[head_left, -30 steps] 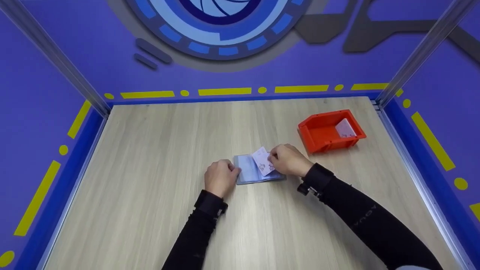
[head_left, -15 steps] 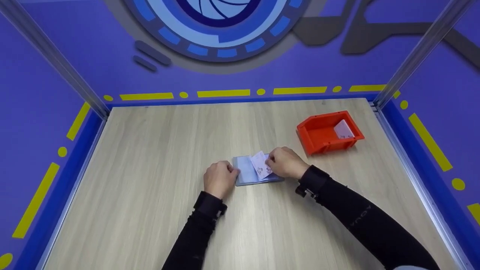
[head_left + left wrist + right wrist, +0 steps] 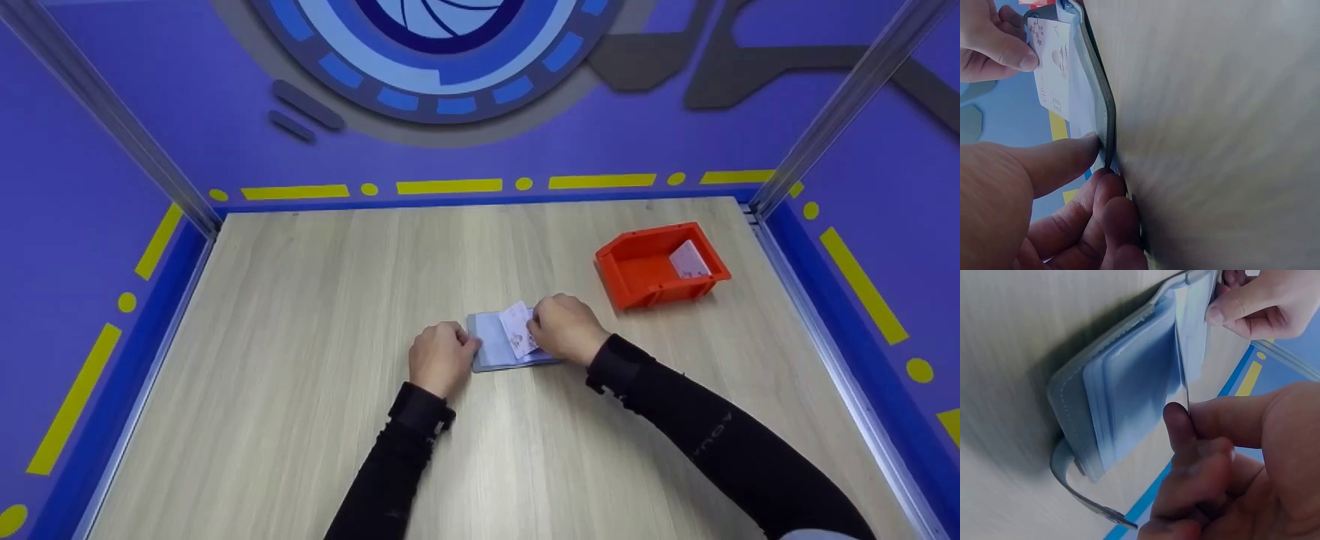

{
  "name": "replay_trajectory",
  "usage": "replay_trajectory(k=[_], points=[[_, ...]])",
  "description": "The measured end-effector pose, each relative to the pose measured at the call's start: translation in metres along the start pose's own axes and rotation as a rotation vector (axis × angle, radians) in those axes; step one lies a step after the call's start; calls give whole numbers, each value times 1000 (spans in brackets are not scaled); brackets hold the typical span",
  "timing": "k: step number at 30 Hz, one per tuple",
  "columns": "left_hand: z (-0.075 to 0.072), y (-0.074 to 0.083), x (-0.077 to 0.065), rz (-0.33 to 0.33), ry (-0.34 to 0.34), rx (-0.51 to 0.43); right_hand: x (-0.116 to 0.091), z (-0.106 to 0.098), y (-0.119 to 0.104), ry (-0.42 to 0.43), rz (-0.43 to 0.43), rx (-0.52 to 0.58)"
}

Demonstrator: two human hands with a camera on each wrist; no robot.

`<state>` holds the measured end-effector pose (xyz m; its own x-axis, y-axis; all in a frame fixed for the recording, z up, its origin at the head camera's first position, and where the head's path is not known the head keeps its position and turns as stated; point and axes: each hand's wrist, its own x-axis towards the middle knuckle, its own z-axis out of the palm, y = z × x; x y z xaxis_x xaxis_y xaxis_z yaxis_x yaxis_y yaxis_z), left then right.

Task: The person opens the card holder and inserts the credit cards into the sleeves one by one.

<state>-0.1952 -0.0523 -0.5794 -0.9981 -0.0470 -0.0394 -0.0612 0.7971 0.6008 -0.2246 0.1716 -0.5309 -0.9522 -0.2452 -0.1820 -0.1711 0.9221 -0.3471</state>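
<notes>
An open card holder (image 3: pixel 491 345) with a grey stitched cover and clear sleeves lies on the table. My left hand (image 3: pixel 439 358) pinches its left edge between thumb and fingers; the left wrist view shows the thumb on top of the cover's edge (image 3: pixel 1107 107). In my right hand (image 3: pixel 568 328), thumb and index finger pinch a white card (image 3: pixel 516 331) with a printed flower pattern. The card stands tilted over the holder's middle, its lower edge at the sleeves (image 3: pixel 1134 382). From the right wrist view, I cannot tell whether it is inside a sleeve.
A red bin (image 3: pixel 637 281) stands at the back right, with another pale card (image 3: pixel 688 259) leaning inside. The holder's loose strap (image 3: pixel 1088 502) sticks out beside my right hand. Blue walls (image 3: pixel 465 161) border the wooden table (image 3: pixel 300 322).
My right hand has shifted slightly left and turned, bringing the card a little lower and more upright over the holder. The left hand keeps its grip at the edge.
</notes>
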Motion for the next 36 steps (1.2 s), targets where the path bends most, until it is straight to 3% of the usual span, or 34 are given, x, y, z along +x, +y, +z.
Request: replay_trajectory(k=[6,15,36], points=[[0,0,0,0,0,-4,-1,1,-4,35,-27,-20],[0,-1,1,-15,-16,-5,3,3,-6,3,10,1],[0,-1,1,18,2,20,2,10,-10,10,-5,15]])
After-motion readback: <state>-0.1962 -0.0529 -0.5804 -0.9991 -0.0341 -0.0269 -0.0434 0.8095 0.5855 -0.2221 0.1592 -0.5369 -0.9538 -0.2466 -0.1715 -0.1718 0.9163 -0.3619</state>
